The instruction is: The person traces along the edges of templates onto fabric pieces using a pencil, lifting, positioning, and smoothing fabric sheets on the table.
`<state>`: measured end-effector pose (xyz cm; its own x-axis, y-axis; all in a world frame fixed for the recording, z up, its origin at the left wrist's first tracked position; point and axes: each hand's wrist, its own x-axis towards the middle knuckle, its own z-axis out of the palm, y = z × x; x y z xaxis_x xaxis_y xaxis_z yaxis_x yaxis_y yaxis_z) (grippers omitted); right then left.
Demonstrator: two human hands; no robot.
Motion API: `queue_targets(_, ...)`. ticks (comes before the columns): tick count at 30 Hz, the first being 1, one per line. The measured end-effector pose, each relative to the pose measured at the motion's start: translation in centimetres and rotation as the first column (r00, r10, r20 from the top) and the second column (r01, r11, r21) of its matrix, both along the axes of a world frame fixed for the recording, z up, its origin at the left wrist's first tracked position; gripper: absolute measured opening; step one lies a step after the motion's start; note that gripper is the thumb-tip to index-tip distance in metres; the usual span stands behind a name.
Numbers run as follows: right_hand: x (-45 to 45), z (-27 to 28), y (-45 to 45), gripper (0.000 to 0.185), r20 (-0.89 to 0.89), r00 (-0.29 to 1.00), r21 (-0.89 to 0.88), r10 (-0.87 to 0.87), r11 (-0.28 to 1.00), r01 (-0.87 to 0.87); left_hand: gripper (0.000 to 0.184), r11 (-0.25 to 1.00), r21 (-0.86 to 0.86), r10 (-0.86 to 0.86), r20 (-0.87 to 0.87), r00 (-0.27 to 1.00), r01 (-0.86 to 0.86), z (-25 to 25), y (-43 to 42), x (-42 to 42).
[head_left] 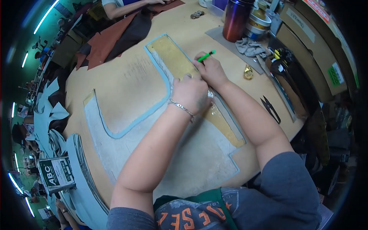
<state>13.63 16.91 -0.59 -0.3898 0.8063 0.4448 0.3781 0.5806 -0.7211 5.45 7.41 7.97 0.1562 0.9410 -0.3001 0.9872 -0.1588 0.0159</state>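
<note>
My right hand (211, 71) is closed round a green pen (206, 56), its tip hidden by the fingers, at the right edge of a flat template. This template (172, 57) is yellowish at its upper arm and right side, greyish over the rest. Light blue material (143, 112) shows as a narrow border along its inner curve and top. My left hand (189, 92), wearing a chain bracelet, presses down on the template just beside the right hand, with bent fingers apart. Clear shiny tape or plastic (211, 94) shows near the left palm.
Black thread snips (270, 110) and a gold watch (248, 72) lie on the right of the table. Farther back stand a red-purple tumbler (237, 21) and cardboard boxes (306, 46). Brown leather pieces (109, 38) lie at the far left, near another person's arm (124, 8). Stacked blue sheets (82, 172) are at left.
</note>
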Motion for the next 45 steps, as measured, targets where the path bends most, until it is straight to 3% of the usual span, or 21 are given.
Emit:
queue_targets(1, -0.1, -0.3, 0.2, 0.014, 0.010, 1.000, -0.011, -0.007, 1.000, 0.008, 0.064, 0.995, -0.101, 0.026, 0.035, 0.999, -0.023, 0.0, -0.8, 0.9)
queue_targets(4, 0.1, -0.1, -0.3, 0.015, 0.069, 0.997, 0.005, -0.035, 0.999, 0.035, 0.078, 1.000, -0.001, 0.003, 0.000, 1.000, -0.003, -1.6, -1.9, 1.4)
queue_targets(5, 0.7, 0.0, -1.3, 0.015, 0.073, 0.997, 0.022, -0.034, 0.999, 0.033, 0.084, 0.999, -0.045, 0.005, 0.003, 1.000, -0.005, -1.6, -1.8, 1.4)
queue_targets(11, 11.4, 1.9, -14.4, 0.011, 0.146, 0.988, 0.009, -0.042, 0.999, 0.041, 0.087, 0.995, -0.067, 0.071, 0.019, 0.997, -0.070, -1.8, -2.0, 1.6)
queue_targets(15, 18.9, 4.1, -23.1, 0.007, 0.170, 0.985, -0.243, -0.011, 0.969, 0.053, 0.084, 0.996, 0.042, 0.081, 0.042, 0.996, -0.083, -2.7, -2.6, 1.3)
queue_targets(16, 19.7, 4.2, -24.1, 0.007, 0.123, 0.990, -0.242, -0.069, 0.965, 0.098, 0.084, 0.993, 0.077, 0.081, 0.057, 0.995, -0.086, -2.9, -3.3, 1.2)
queue_targets(17, 20.4, 4.2, -25.0, 0.007, 0.074, 0.989, -0.239, -0.130, 0.960, 0.144, 0.074, 0.978, 0.180, 0.088, 0.097, 0.991, -0.104, -3.8, -4.3, 0.7)
queue_targets(20, 21.0, 4.0, -25.5, 0.008, -0.058, 0.968, -0.227, -0.244, 0.948, 0.225, 0.058, 0.952, 0.243, 0.126, 0.240, 0.963, -0.185, -4.6, -8.5, -1.0)
queue_targets(23, 20.0, 3.6, -24.7, 0.011, -0.095, 0.958, -0.265, -0.270, 0.935, 0.237, 0.034, 0.713, 0.616, 0.089, 0.392, 0.916, -0.333, -5.4, -16.1, -7.9)
queue_targets(24, 19.4, 3.6, -24.0, 0.011, -0.061, 0.968, -0.290, -0.242, 0.933, 0.215, 0.035, 0.658, 0.631, 0.143, 0.432, 0.890, -0.412, -5.4, -19.4, -10.8)
queue_targets(26, 17.9, 3.6, -22.1, 0.013, 0.006, 0.984, -0.335, -0.179, 0.926, 0.170, 0.039, 0.565, 0.520, 0.434, 0.474, 0.766, -0.641, -5.2, -26.6, -15.8)
queue_targets(28, 16.2, 1.8, -19.1, 0.017, 0.040, 0.993, -0.293, -0.112, 0.949, 0.119, 0.044, 0.420, 0.263, 0.642, 0.591, 0.489, -0.869, -5.8, -33.1, -19.6)
queue_targets(31, 12.9, 1.7, -16.2, 0.022, 0.310, 0.941, -0.174, -0.135, 0.965, 0.196, 0.047, 0.199, 0.079, 0.717, 0.668, 0.200, -0.977, -6.8, -37.6, -19.0)
queue_targets(33, 11.4, 1.2, -15.0, 0.028, 0.454, 0.873, -0.073, -0.176, 0.969, 0.234, 0.046, 0.281, 0.225, 0.612, 0.706, 0.355, -0.933, -8.4, -38.4, -18.2)
queue_targets(35, 10.9, 0.4, -14.1, 0.035, 0.460, 0.858, 0.041, -0.229, 0.971, 0.237, 0.046, 0.215, 0.253, 0.660, 0.675, 0.331, -0.943, -8.6, -37.9, -17.3)
queue_targets(37, 10.4, 1.0, -13.5, 0.039, 0.500, 0.846, -0.115, -0.186, 0.954, 0.278, 0.045, 0.150, 0.127, 0.693, 0.694, 0.196, -0.980, -7.2, -37.1, -16.4)
queue_targets(38, 10.7, 0.4, -12.6, 0.039, 0.470, 0.872, -0.198, -0.135, 0.947, 0.253, 0.044, 0.106, 0.059, 0.576, 0.810, 0.110, -0.993, -7.8, -37.0, -17.0)
queue_targets(39, 10.7, 1.7, -13.2, 0.035, 0.371, 0.927, -0.422, -0.050, 0.880, 0.216, 0.042, 0.085, -0.006, 0.435, 0.900, 0.031, -0.996, -8.6, -36.9, -17.7)
queue_targets(40, 10.5, 2.6, -14.1, 0.030, 0.211, 0.977, -0.511, -0.014, 0.851, 0.122, 0.040, 0.072, 0.025, 0.369, 0.928, 0.050, -0.997, -8.2, -37.0, -17.7)
queue_targets(42, 11.2, 2.8, -14.1, 0.027, 0.148, 0.988, -0.551, 0.052, 0.834, 0.039, 0.035, 0.073, 0.081, 0.238, 0.966, 0.096, -0.994, -7.5, -37.2, -17.3)
queue_targets(45, 11.6, 4.0, -16.3, 0.029, 0.022, 0.996, -0.585, 0.089, 0.809, -0.060, 0.028, 0.149, -0.038, 0.056, 0.998, -0.030, -0.988, -7.3, -38.4, -17.1)
